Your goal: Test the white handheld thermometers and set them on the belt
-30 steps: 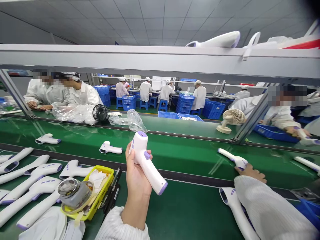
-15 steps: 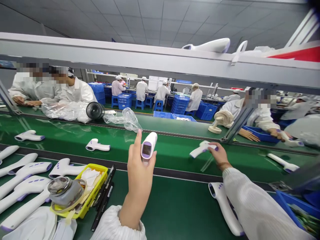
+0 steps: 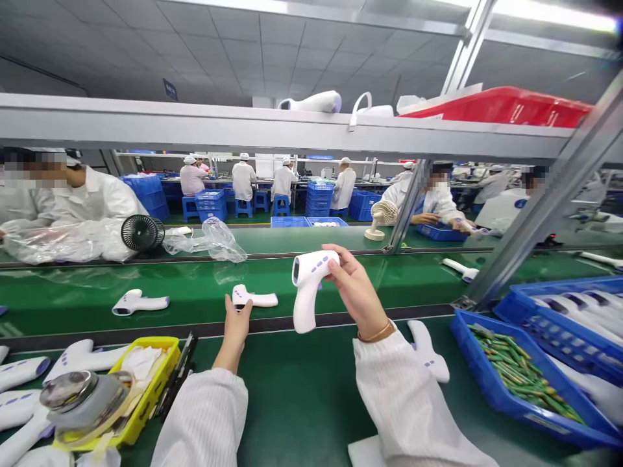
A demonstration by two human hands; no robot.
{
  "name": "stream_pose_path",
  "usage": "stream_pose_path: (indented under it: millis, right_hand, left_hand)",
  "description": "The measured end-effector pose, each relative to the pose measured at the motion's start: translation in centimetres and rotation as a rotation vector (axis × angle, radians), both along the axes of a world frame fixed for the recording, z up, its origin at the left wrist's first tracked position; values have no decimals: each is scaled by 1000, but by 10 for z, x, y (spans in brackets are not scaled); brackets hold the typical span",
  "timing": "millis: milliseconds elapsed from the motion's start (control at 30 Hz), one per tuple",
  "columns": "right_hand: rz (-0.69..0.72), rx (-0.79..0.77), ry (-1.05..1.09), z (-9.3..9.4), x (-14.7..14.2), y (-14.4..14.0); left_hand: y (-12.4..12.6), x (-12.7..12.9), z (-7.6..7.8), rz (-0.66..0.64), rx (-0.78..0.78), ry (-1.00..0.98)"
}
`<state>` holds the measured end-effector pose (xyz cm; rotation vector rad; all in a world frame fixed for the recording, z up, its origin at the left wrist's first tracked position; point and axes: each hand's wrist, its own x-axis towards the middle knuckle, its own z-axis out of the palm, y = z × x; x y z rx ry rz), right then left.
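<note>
My right hand (image 3: 357,293) holds a white thermometer gun (image 3: 307,285) by its head, above the green belt (image 3: 195,285), with the handle hanging down. My left hand (image 3: 237,324) reaches forward onto the belt. Its thumb and fingers close round the head of a second white thermometer gun (image 3: 256,299) that lies flat there. A third gun (image 3: 139,301) lies further left on the belt. Another (image 3: 428,350) rests on the green table beside my right sleeve.
A yellow tray (image 3: 160,383) with a metal tool (image 3: 73,397) stands at the near left, among several more guns (image 3: 19,373). Blue bins (image 3: 462,331) of green parts and guns stand at the right. A slanted frame post (image 3: 535,214), fans and seated co-workers are beyond the belt.
My view swung right. My left hand lowered its gun onto the belt. My right hand lifted the gun it had picked from the belt and brought it to the middle.
</note>
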<state>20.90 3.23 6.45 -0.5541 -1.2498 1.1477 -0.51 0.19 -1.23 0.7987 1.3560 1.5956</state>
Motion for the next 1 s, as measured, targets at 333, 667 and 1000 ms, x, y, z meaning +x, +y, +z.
stream_pose_path:
  millis: [333, 667, 1000]
  right_hand:
    - [387, -152, 310, -8, -50, -30]
    - [474, -157, 429, -14, -59, -38]
    - [526, -260, 548, -15, -66, -43]
  left_hand:
    - [-66, 51, 72, -278, 428, 101]
    - [-78, 49, 78, -244, 398, 577]
    - [-84, 52, 80, -243, 486, 850]
